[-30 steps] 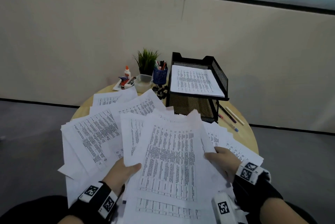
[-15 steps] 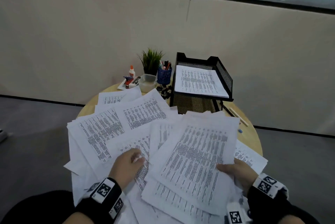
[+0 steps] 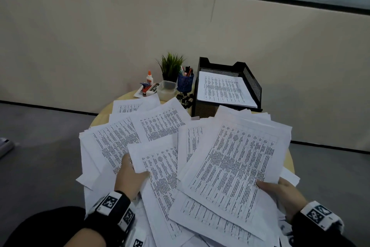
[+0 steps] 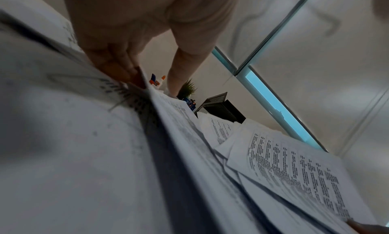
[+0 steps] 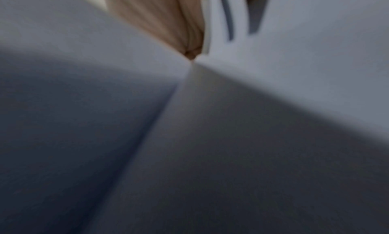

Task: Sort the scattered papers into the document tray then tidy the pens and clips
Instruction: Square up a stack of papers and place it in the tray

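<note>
Printed papers (image 3: 118, 138) lie fanned over a round wooden table (image 3: 101, 117). In the head view my right hand (image 3: 278, 188) grips a thick stack of sheets (image 3: 236, 166) at its near right corner, thumb on top. My left hand (image 3: 136, 170) pinches the left edge of one sheet (image 3: 160, 164), thumb above and fingers beneath. The left wrist view shows that hand (image 4: 147, 29) on either side of the raised sheet (image 4: 179, 121). A black mesh document tray (image 3: 254, 84) at the back right holds printed papers. The right wrist view is blurred paper (image 5: 273, 71) against my hand (image 5: 164, 21).
Behind the papers stand a blue pen cup (image 3: 185, 82), a small green plant (image 3: 172, 66), a clear plastic tub (image 3: 167, 88), a glue bottle (image 3: 149, 77) and a stapler (image 3: 147, 88). Black binder clips (image 3: 185, 99) lie beside the tray. Grey floor surrounds the table.
My right hand has swung the stack to the right and tilted it. My left hand went from lying on the papers to pinching the edge of one sheet.
</note>
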`<state>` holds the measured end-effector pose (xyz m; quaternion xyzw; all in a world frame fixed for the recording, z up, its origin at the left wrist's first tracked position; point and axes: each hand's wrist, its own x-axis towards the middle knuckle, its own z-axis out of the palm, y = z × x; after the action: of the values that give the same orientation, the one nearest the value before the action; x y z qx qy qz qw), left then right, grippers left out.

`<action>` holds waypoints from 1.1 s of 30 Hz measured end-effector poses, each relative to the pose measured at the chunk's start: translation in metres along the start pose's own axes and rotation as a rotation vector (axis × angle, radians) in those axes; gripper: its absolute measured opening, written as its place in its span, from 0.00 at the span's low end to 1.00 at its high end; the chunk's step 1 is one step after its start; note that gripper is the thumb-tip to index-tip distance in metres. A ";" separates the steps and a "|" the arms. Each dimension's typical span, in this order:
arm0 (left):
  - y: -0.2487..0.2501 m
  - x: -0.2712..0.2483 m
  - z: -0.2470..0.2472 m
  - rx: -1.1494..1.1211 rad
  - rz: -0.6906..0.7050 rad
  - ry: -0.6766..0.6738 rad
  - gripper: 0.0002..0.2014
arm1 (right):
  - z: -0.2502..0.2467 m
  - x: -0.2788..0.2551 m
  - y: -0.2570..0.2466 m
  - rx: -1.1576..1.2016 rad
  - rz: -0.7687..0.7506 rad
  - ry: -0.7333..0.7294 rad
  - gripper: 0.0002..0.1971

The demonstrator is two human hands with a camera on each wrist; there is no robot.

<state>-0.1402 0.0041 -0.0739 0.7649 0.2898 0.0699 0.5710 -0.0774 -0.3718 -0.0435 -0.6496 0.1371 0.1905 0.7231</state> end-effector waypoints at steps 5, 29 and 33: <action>0.008 -0.011 0.007 -0.101 0.039 -0.141 0.24 | 0.011 0.006 0.014 -0.031 0.054 -0.044 0.21; 0.032 -0.014 0.000 -0.411 -0.055 -0.409 0.25 | 0.071 0.011 0.010 -0.226 -0.136 -0.235 0.21; 0.054 -0.016 -0.013 -0.428 0.102 -0.494 0.50 | 0.075 0.004 -0.010 -0.048 -0.105 -0.343 0.37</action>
<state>-0.1395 -0.0032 -0.0169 0.6349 0.0829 -0.0299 0.7675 -0.0727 -0.2982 -0.0278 -0.6309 -0.0270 0.2639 0.7291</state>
